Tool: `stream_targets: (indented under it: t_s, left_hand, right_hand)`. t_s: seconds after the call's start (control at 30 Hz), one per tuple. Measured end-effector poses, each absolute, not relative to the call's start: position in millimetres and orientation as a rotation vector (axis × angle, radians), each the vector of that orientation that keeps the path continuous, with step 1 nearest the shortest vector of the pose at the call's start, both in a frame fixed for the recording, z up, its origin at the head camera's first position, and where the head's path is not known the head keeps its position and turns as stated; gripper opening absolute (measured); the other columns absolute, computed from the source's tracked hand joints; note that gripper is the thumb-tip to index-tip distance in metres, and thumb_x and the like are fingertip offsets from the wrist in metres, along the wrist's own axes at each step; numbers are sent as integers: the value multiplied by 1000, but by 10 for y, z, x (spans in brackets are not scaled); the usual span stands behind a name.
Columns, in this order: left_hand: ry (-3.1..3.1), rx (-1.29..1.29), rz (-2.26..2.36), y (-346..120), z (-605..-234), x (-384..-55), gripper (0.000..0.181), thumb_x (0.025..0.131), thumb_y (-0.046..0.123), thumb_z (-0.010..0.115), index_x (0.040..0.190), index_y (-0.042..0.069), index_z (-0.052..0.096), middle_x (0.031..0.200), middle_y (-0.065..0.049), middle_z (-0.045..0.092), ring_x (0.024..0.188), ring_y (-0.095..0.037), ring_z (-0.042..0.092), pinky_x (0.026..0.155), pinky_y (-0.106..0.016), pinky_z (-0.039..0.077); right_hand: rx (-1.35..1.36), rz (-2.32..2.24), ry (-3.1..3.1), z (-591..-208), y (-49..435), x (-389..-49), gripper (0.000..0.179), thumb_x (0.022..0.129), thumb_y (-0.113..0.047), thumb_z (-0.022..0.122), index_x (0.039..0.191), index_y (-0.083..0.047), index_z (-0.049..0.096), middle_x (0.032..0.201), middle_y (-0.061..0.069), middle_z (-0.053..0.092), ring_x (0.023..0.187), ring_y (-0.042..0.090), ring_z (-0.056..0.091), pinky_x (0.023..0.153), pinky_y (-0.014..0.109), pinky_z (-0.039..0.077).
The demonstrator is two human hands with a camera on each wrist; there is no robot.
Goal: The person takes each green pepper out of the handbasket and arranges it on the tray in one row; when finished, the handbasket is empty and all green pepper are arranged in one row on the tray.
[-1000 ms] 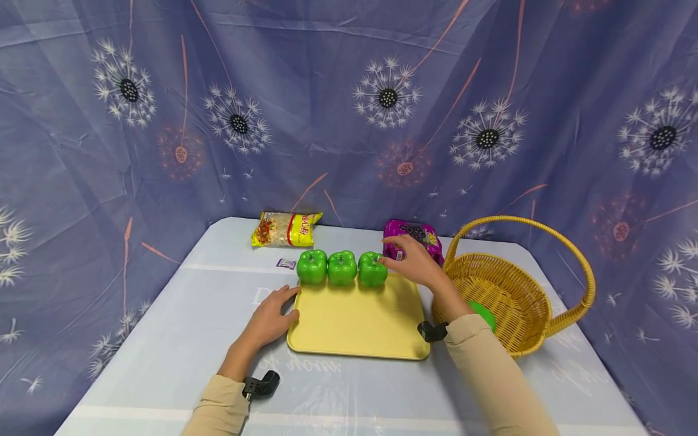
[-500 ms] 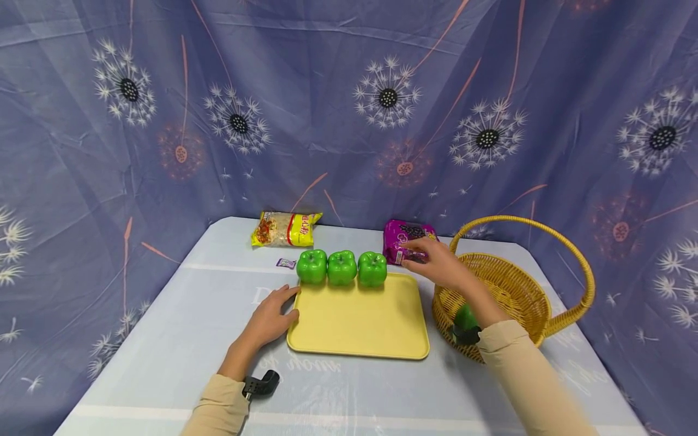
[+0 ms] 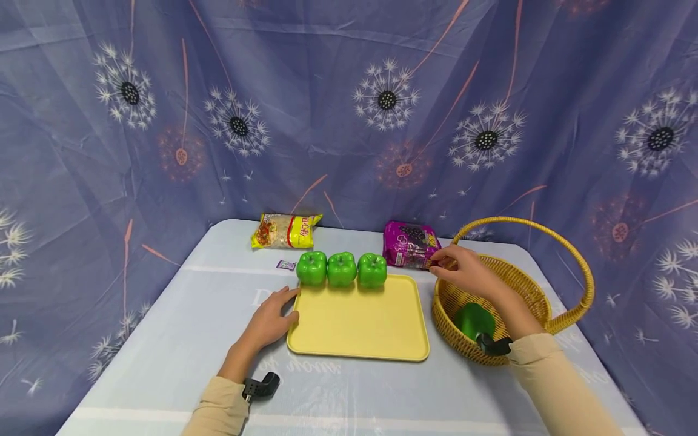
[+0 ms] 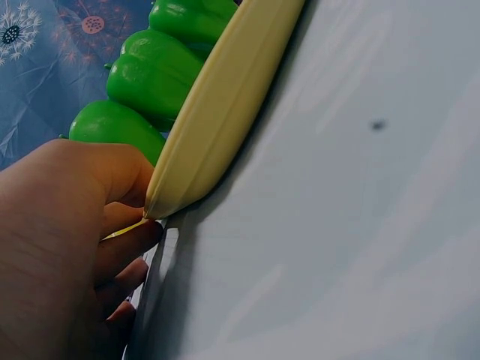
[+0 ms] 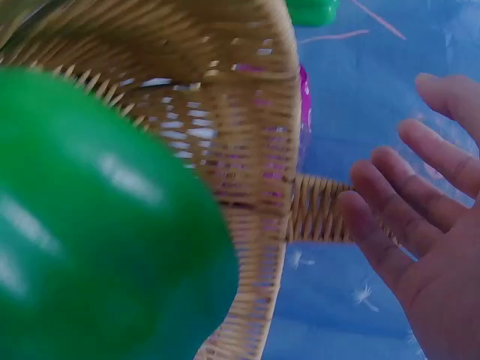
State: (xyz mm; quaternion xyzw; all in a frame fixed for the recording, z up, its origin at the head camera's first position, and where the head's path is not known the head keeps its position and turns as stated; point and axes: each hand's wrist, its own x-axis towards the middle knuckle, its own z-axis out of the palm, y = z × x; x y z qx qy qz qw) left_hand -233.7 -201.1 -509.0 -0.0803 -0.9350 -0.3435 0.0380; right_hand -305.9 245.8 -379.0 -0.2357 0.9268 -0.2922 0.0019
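Note:
My left hand (image 3: 272, 318) rests at the left edge of the yellow tray (image 3: 357, 327), its fingertips and thumb touching the rim. In the left wrist view, fingers of the left hand (image 4: 60, 232) meet the tray's corner (image 4: 217, 120). Three green bell peppers (image 3: 342, 269) stand in a row along the tray's far edge. My right hand (image 3: 466, 272) hovers above the left rim of the wicker basket (image 3: 509, 284), holding nothing. Its fingers look relaxed and spread in the right wrist view. Inside the basket lies another green bell pepper (image 5: 112, 225), partly cut off there.
Behind the peppers lies a yellow snack bag (image 3: 286, 231). A small purple packet (image 3: 286, 264) is near the leftmost pepper. The purple bag (image 3: 409, 244) sits at the back, left of the basket. A tall arched handle (image 3: 578, 260) rises over the basket.
My right hand has moved right, from beside the rightmost pepper past the purple bag to the basket's rim. The left hand, tray and peppers stay in place.

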Motion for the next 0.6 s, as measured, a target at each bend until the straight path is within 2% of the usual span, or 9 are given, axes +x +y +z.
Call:
stream_targets:
  t_s: [0.17,0.43,0.6]
  left_hand:
    - [-2847,-258,-1058,-2007,-5107,-2315,54,87,22,61,140,12,52,145,-21,42,134,-44,32,107,-59,26]
    - [-2864,-253,-1054,-2025,-5100,-2324,54,88,22,60,141,11,51,146,-21,40,134,-45,31,107,-60,26]
    - [-2849,-273,-1061,-2023,-5095,-2339,55,88,22,61,140,11,51,145,-21,41,134,-44,31,107,-60,26]
  right_hand:
    - [-716,-911,2903,-3824,2584,-3027,35,91,-37,66,114,-11,65,105,3,63,96,20,61,85,45,52]
    - [-741,-890,2906,-3836,2730,-2993,32,92,-30,66,114,-8,66,104,2,65,95,21,61,84,45,52]
    - [-782,-809,2917,-3887,2838,-2999,36,91,-37,66,110,-8,69,98,-1,66,89,16,62,80,40,53]
